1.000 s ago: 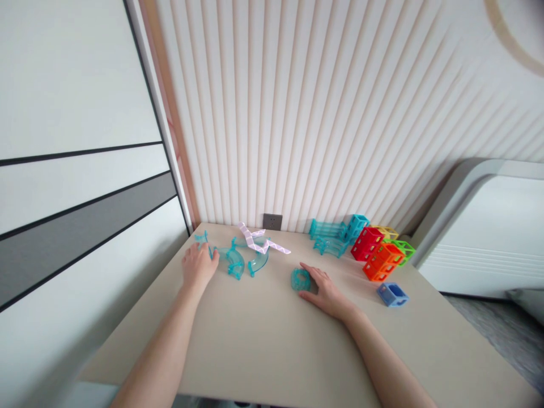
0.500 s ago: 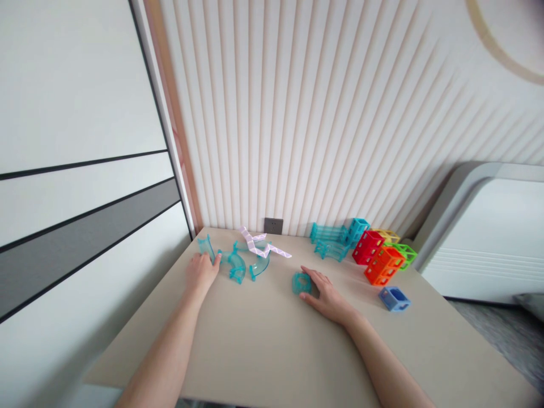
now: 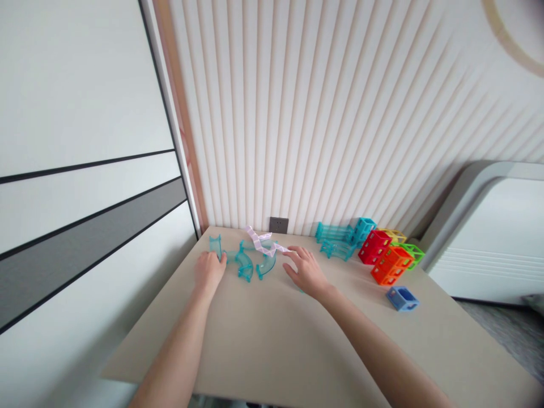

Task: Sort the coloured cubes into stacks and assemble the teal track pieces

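Observation:
My left hand [image 3: 208,270] is closed around the near end of a clear teal track piece [image 3: 215,243] at the table's far left. Right of it lie curved teal track pieces [image 3: 245,266], one of them [image 3: 267,265] partly below a lilac zigzag piece [image 3: 264,247]. My right hand [image 3: 309,273] reaches over the middle of the table with its fingers apart. Its fingertips are close to the right tip of the zigzag piece; whether they touch cannot be made out. The small teal square piece is almost wholly hidden beneath this hand.
Along the back right stand teal track pieces [image 3: 335,232], a teal block [image 3: 364,230], and red [image 3: 374,247], orange [image 3: 391,265], yellow and green [image 3: 413,253] open-sided blocks. A blue block [image 3: 402,298] lies nearer. Behind is a ribbed wall with a socket [image 3: 279,225].
My right hand has left the teal square piece and moved forward and left to the zigzag piece's tip. My left hand stays at its track piece, which now stands at a different angle.

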### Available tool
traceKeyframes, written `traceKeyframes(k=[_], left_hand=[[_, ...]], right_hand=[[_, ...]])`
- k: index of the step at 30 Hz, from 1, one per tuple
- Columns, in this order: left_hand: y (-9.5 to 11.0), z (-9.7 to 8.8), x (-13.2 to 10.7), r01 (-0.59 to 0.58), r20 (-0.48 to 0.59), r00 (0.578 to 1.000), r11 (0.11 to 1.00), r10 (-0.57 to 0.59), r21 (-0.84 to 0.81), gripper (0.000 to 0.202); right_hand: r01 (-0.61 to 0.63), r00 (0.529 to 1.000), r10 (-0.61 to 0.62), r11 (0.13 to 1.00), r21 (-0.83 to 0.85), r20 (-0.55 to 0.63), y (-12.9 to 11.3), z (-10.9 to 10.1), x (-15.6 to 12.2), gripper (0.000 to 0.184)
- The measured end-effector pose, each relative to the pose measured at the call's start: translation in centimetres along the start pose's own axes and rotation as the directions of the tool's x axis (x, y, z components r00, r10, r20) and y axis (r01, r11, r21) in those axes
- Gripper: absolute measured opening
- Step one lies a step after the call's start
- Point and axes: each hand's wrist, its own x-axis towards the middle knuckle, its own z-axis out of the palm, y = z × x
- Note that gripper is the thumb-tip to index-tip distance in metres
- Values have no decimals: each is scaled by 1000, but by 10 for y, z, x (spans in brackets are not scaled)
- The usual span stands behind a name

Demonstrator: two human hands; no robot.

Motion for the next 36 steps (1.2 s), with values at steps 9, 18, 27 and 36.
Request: traceKeyframes(k=[9, 18, 27, 36], left_hand=[[-2, 6, 1, 3, -53, 999, 997, -7, -71, 48], [-1, 11, 5, 9, -139, 990, 988, -31, -153, 39], [-3, 18, 5, -36, -169, 986, 974, -3, -224, 20], [-3, 22, 6, -40, -179, 984, 975, 0, -219, 21]], right_hand=[[52, 988, -24, 983, -178, 156, -30, 42, 78, 37], [72, 982, -16, 954, -292, 189, -23, 33, 88, 22], [36, 992, 12, 924, -382, 122, 7, 21, 101, 29], [20, 991, 43, 890, -455, 127, 26, 24, 92, 27]])
